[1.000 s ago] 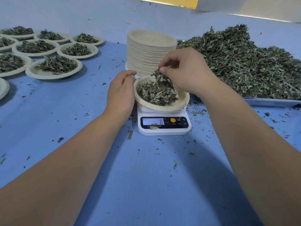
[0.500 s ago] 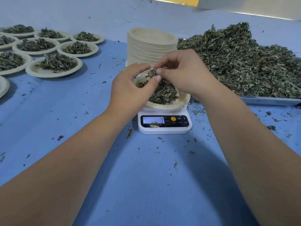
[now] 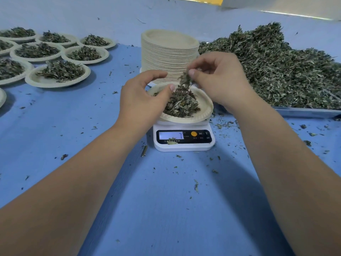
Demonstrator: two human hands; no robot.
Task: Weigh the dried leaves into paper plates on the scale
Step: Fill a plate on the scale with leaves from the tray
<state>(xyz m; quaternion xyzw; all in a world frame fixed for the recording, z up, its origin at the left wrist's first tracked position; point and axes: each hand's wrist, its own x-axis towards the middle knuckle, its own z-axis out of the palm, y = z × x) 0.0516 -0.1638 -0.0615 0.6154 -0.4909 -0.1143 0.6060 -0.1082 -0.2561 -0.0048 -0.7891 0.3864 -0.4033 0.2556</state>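
While a large heap of dried leaves (image 3: 276,71) lies unweighed at the right, several filled plates (image 3: 59,72) are set out at the left and a tall stack of empty plates (image 3: 169,52) is left. One plate (image 3: 203,113) is being filled on the scale (image 3: 184,145). A tuft (image 3: 184,80) is pinched above it by the right hand (image 3: 219,78). The left hand (image 3: 142,100) is curled at its rim, and whether it grips cannot be told.

On the blue table (image 3: 73,145): scale (image 3: 184,147), plate stack (image 3: 169,56), filled plates (image 3: 36,80), seemingly metal tray (image 3: 304,112), crumbs (image 3: 196,185).

view: head | faces: forward and down over the table (image 3: 166,200) | range: close, scale (image 3: 184,147) at centre
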